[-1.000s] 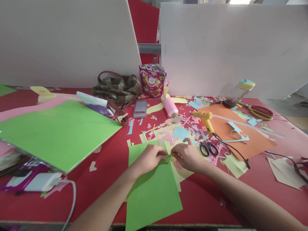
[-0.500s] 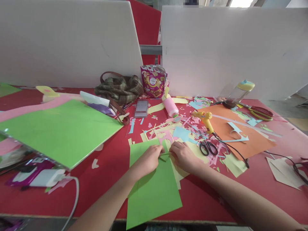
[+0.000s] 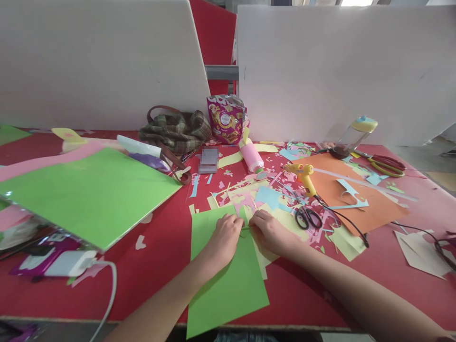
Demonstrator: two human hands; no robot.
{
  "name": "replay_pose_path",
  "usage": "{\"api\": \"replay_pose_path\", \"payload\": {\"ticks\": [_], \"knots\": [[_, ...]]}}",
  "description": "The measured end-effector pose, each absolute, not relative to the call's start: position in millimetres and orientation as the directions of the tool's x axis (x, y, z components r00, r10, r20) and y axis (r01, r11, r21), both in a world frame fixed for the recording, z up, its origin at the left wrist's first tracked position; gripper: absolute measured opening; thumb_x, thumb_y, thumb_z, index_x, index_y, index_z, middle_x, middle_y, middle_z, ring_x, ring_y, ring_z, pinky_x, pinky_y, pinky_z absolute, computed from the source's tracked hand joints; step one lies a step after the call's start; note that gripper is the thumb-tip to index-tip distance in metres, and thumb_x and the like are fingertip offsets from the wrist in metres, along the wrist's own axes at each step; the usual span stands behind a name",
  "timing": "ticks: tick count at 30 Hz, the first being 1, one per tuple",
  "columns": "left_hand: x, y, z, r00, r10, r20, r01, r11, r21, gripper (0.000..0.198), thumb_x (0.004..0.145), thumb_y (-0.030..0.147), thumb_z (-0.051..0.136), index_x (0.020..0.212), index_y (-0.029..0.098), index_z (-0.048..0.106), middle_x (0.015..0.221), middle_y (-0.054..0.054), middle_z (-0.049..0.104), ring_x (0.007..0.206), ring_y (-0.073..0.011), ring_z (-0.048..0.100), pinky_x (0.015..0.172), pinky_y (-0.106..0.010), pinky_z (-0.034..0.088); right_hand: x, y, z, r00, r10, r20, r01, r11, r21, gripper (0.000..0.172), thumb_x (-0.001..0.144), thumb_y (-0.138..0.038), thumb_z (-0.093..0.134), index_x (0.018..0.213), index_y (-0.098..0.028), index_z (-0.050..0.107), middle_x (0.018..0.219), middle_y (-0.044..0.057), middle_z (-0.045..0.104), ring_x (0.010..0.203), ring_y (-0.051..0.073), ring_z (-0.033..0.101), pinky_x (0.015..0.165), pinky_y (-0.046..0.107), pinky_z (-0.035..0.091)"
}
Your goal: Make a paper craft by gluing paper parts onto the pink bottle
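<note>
Left hand [image 3: 225, 237]: fingers curled, pinching one end of the green paper strip [image 3: 245, 228].
Right hand [image 3: 271, 232]: pinching the other end.
Strip: over the green sheet [image 3: 228, 285] on the red table [image 3: 302, 289].
Nearby: black scissors [image 3: 308, 217], right of the hands.

Red tabletop [image 3: 160, 247] littered with paper scraps [image 3: 231, 190]. Plaid bag [image 3: 176, 130] and purple snack pouch [image 3: 226, 118] sit at the rear, before white dividers [image 3: 338, 71]. Pink bottle [image 3: 251, 156] lies near a yellow glue gun [image 3: 304, 176]. Black scissors [image 3: 307, 217] rest just beside an orange sheet [image 3: 370, 209]. Large green board [image 3: 81, 194] at left.
</note>
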State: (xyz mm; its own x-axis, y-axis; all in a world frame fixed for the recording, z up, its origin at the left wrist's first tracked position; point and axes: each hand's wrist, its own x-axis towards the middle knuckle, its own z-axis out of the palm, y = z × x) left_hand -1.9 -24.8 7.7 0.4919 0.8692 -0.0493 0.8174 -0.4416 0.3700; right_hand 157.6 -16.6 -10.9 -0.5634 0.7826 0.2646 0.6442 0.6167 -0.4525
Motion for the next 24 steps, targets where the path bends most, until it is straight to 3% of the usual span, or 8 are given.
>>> {"api": "replay_pose_path", "payload": {"ticks": [14, 21, 24], "knots": [[1, -29, -5, 0.458, 0.888, 0.033, 0.807, -0.432, 0.402, 0.044, 0.057, -0.014, 0.025, 0.082, 0.014, 0.047, 0.079, -0.006, 0.048, 0.080, -0.0190, 0.043, 0.067, -0.031, 0.040, 158, -21, -12, -0.560, 0.774, 0.296, 0.634, 0.630, -0.448, 0.014, 0.080, -0.010, 0.035, 0.073, -0.015, 0.047, 0.072, 0.005, 0.045, 0.067, 0.014, 0.042, 0.060, 0.026, 0.037], [1, -32, -10, 0.457, 0.881, 0.125, 0.786, -0.465, 0.407, 0.041, 0.058, -0.014, 0.025, 0.080, 0.014, 0.045, 0.083, -0.006, 0.043, 0.079, -0.0171, 0.043, 0.066, -0.028, 0.041, 157, -22, -11, -0.594, 0.743, 0.309, 0.662, 0.669, -0.338, 0.017, 0.079, -0.010, 0.035, 0.068, -0.015, 0.047, 0.069, 0.005, 0.045, 0.067, 0.014, 0.040, 0.060, 0.026, 0.036], [3, -33, -10, 0.455, 0.883, 0.112, 0.819, -0.465, 0.336, 0.038, 0.061, -0.013, 0.027, 0.079, 0.014, 0.046, 0.079, -0.005, 0.044, 0.077, -0.0177, 0.043, 0.064, -0.029, 0.040, 156, -24, -12, -0.606, 0.736, 0.301, 0.688, 0.675, -0.266, 0.017, 0.078, -0.010, 0.037, 0.064, -0.015, 0.046, 0.068, 0.005, 0.044, 0.065, 0.014, 0.038, 0.059, 0.025, 0.034]]}}
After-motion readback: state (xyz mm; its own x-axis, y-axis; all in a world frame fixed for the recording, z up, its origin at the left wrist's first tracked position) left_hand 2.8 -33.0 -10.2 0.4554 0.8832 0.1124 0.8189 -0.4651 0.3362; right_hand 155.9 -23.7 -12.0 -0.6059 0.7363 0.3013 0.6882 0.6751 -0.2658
